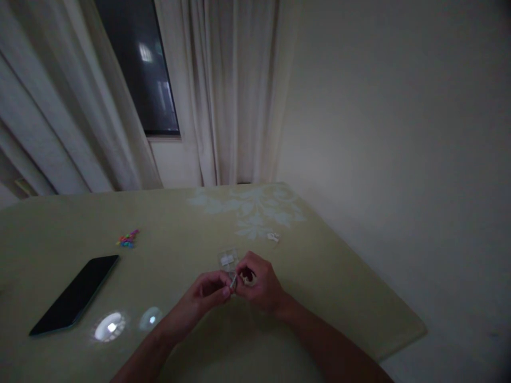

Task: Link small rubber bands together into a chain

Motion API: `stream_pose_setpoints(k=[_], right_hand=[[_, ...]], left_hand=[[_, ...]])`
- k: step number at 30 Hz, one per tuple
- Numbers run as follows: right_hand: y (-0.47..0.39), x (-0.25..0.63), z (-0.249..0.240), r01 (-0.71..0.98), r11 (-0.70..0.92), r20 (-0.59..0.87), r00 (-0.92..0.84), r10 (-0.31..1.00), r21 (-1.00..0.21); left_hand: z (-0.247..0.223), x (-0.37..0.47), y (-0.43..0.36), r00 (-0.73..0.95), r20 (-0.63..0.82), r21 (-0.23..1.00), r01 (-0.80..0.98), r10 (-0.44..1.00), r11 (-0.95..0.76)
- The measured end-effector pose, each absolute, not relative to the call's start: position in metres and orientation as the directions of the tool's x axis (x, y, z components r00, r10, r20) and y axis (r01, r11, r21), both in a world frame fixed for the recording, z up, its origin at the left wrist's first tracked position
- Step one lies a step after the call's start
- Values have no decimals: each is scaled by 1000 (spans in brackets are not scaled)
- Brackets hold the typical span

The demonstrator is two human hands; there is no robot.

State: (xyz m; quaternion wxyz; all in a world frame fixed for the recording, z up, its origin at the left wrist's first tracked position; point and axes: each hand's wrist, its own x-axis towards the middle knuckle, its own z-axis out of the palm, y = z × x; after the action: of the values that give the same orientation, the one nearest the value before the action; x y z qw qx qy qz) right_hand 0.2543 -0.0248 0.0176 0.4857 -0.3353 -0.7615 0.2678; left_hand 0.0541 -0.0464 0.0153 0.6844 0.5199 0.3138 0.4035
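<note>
Both hands meet near the middle of the table, their fingertips pinched on one small pale, slender piece (233,281) whose kind I cannot make out. My left hand (207,291) grips it from the left between thumb and fingers. From the right, my right hand (258,282) pinches its upper end with curled fingers. Just behind the fingers lies a small clear plastic case (228,257) with something white in it, its near part hidden by the hands. A few small white pieces (273,236) rest beyond my right hand.
A black flat-screened device (77,292), like a tablet or phone, lies on the left of the table (171,234). Behind it sits a little heap of brightly coloured small pieces (128,239). Curtains (239,96) hang at the far edge, and a wall (391,149) borders the right side.
</note>
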Motion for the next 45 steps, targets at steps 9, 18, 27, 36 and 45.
stream_pose_setpoints(k=[9, 18, 27, 36, 45], right_hand=[[-16, 260, 17, 345, 724, 679, -263, 685, -597], [-9, 263, 5, 460, 750, 728, -273, 629, -476], [-11, 268, 7, 462, 816, 753, -381, 537, -348], [-14, 269, 7, 386, 858, 752, -438, 494, -339], [-16, 263, 14, 227, 712, 619, -367, 695, -664]], left_hand=[[14, 61, -48, 467, 75, 995, -94, 881, -35], [9, 67, -53, 427, 193, 967, 67, 883, -244], [13, 64, -50, 474, 157, 971, 85, 867, -222], [14, 60, -46, 482, 92, 985, 82, 871, -149], [15, 53, -38, 401, 27, 995, -94, 916, 11]])
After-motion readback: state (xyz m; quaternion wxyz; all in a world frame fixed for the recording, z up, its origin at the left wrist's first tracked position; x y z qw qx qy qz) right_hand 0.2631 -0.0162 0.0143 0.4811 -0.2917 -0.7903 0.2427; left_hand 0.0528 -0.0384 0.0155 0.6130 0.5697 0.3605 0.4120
